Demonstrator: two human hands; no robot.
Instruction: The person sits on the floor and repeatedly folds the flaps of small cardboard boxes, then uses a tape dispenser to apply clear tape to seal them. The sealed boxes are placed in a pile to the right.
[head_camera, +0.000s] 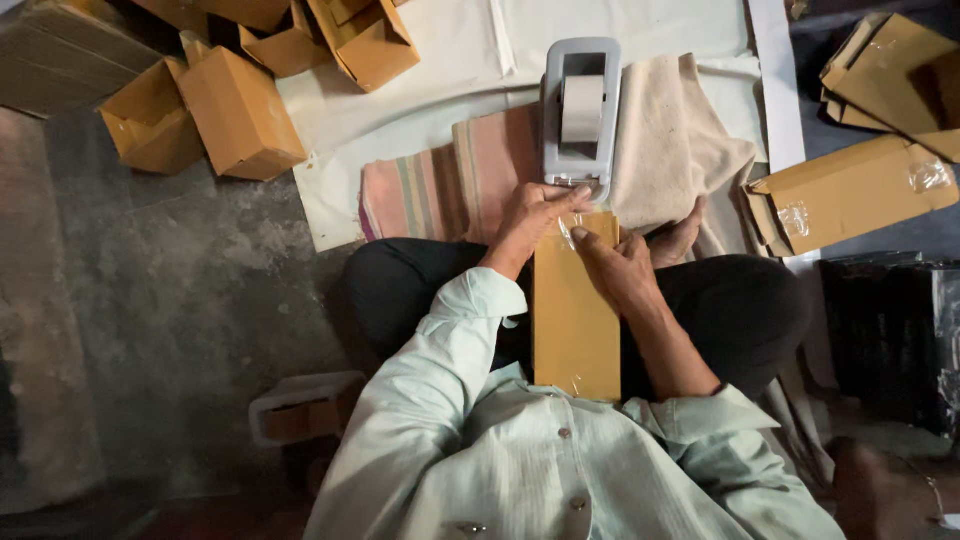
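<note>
Right, starting at the far left: a loose heap of small brown cardboard boxes (240, 110) on the grey floor (170, 300), at least five that can be counted, several with their flaps open. Lower down sits one small white tray (300, 405) beside the person's hip. Moving in, one striped folded cloth (440, 190) lies on a white sheet (400, 110), and on top of it stands one grey tape dispenser (581, 115) with a single roll in it.

Centre now: one long flat brown carton (574, 310) lies on the person's lap, its long axis running straight away from the body, far end pointing at the dispenser and almost touching it. The left hand (528, 222) is curled over the carton's far left corner, fingers reaching the dispenser's edge. The right hand (618, 265) presses down on the far right corner, fingertips pinching a strip of clear tape (566, 233) against the cardboard.

Further right, one beige towel (675, 150), then one taped long carton (855, 190) lying crosswise, and a stack of flat ones (890, 70) in the top corner, number unclear.
</note>
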